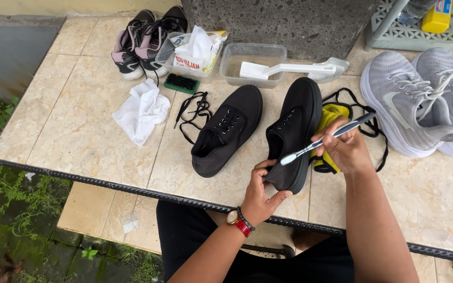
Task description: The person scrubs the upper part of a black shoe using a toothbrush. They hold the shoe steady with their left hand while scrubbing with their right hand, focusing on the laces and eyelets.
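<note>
I observe the left hand (260, 191) clamped on the heel of a black shoe (293, 131) tilted on the table (79, 136) beside its mate (227, 130), while the right hand (346, 149) grips a toothbrush (327, 137), bristles touching the shoe's collar, over a yellow cloth (331, 116).

The right hand (348, 149) covers part of the yellow cloth (331, 118). The grey sneakers (420, 99) run off the picture's right edge.
</note>
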